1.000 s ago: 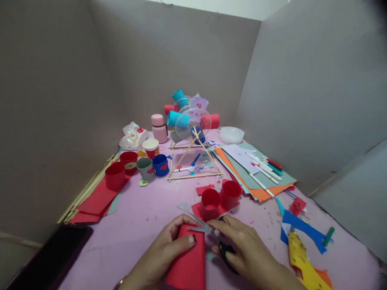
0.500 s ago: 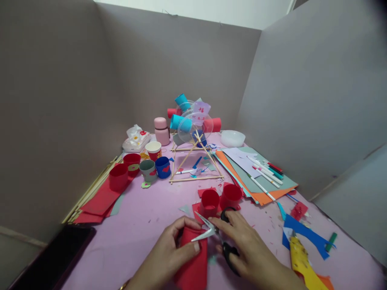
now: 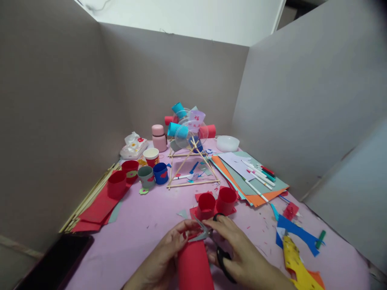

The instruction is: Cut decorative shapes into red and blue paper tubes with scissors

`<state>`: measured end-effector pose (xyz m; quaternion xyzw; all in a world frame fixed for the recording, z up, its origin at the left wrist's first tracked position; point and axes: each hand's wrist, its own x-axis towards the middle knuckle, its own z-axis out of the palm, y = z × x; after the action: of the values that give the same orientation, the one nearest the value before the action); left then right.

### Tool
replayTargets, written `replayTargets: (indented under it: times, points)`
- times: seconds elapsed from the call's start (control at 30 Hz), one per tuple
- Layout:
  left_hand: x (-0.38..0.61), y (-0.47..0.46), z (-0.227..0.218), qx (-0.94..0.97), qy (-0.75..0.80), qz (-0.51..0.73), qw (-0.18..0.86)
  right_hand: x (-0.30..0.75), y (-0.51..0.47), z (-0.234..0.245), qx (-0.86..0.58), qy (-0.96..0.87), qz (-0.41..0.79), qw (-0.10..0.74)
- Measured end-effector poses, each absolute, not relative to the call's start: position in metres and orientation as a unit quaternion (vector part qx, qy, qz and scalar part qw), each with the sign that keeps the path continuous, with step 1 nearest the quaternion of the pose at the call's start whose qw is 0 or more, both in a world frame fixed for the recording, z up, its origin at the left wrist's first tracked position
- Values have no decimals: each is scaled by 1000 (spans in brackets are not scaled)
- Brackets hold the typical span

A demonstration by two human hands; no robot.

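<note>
My left hand (image 3: 167, 249) pinches the top end of a red paper piece (image 3: 195, 268), which hangs down toward the bottom edge of the picture. Black-handled scissors (image 3: 223, 259) are in my right hand (image 3: 238, 253), with fingers through the handles. Their blades are apart, at the top edge of the red paper beside my left fingertips. Just beyond my hands stand two red paper cups (image 3: 206, 206) on red paper scraps.
Left: a dark phone (image 3: 57, 262), red paper strips, wooden sticks, several paper cups. Behind: a stick frame (image 3: 193, 184) carrying clear discs and coloured paper cylinders, a pink bottle (image 3: 159, 139). Right: coloured paper sheets (image 3: 263, 193) with pens, a yellow glue gun (image 3: 293, 257), blue paper (image 3: 298, 231).
The view has tilted up a little. My left thumb has shifted to the top of the red paper, and the scissors' blades have closed somewhat.
</note>
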<state>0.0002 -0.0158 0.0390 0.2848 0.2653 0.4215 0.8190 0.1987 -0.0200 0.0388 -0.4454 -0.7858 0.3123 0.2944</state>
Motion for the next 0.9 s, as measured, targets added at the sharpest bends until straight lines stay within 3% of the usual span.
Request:
replayTargets:
  times: [0.27, 0.53, 0.9]
  points:
    - [-2, -16, 40, 283, 257, 434, 816, 212, -13, 54, -420, -782, 371, 274]
    - [-9, -12, 39, 260, 228, 432, 833, 211, -7, 45, -373, -748, 454, 308]
    - [-19, -2, 29, 487, 222, 437, 723, 206, -4, 28, -359, -633, 591, 348]
